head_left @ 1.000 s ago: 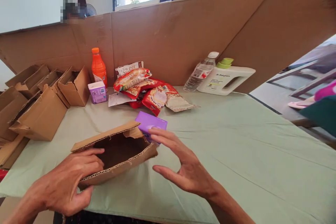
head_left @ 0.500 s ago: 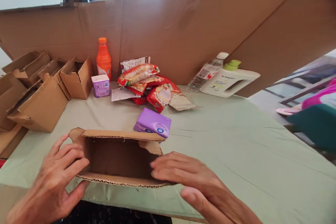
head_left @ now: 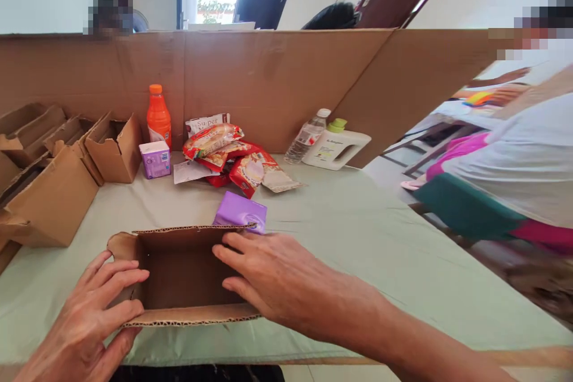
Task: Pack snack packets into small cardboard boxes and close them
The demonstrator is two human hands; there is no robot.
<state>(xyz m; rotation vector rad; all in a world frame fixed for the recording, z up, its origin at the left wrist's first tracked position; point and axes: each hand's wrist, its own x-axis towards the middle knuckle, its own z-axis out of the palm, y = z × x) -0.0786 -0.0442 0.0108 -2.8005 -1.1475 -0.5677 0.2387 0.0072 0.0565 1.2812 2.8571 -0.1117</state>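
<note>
An open-topped cardboard box [head_left: 188,274] with ragged cut edges sits near the table's front edge. My left hand [head_left: 96,304] grips its left end, fingers over the edge and thumb low by the front wall. At the other end my right hand [head_left: 273,277] holds the box, its fingertips reaching inside and its palm covering the right wall. A purple tissue pack [head_left: 242,213] lies flat just behind the box, partly hidden by its back wall.
Several cardboard boxes [head_left: 54,197] stand at the left. Further back are an orange bottle [head_left: 158,114], a small purple pack [head_left: 155,160], piled red snack packets [head_left: 244,161], a clear bottle [head_left: 307,138] and a white jug [head_left: 335,148]. A cardboard partition [head_left: 268,71] borders the table; a person [head_left: 528,149] sits right.
My right hand has moved left and over the box's right end, fingers now further inside; the torn flap there is now hidden. The view has tilted up and turned right.
</note>
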